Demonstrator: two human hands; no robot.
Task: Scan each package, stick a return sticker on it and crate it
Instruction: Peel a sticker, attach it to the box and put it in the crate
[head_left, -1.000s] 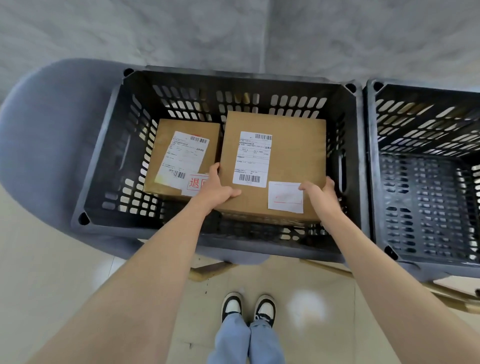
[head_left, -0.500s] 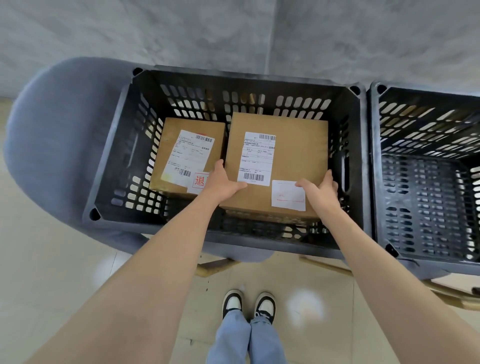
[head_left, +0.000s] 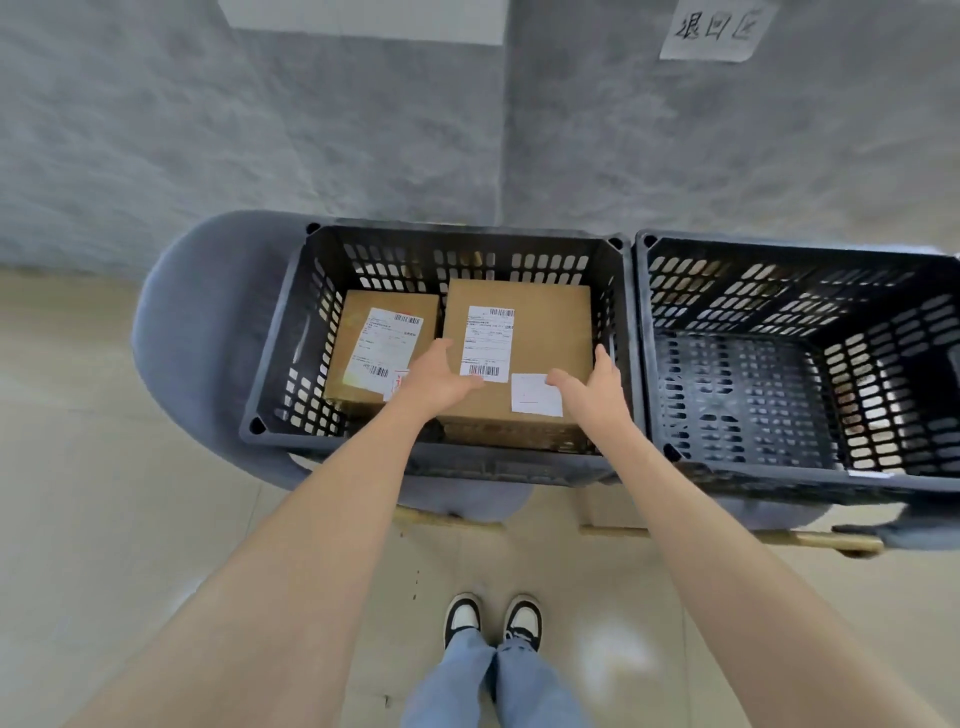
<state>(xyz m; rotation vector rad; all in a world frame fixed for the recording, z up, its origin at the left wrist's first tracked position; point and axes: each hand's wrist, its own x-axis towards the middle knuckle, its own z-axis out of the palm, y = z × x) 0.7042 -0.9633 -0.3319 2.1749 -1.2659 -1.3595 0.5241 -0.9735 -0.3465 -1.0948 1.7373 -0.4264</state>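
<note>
My left hand (head_left: 435, 382) and right hand (head_left: 593, 388) are open and hold nothing, each side of the bigger cardboard box (head_left: 550, 332), laid label-up in the black crate (head_left: 467, 236) for reading

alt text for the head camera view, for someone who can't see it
A person's open left hand and right hand sit at the near corners of a large cardboard box, beside a smaller box in a black crate. A second black crate stands to its right.
</note>
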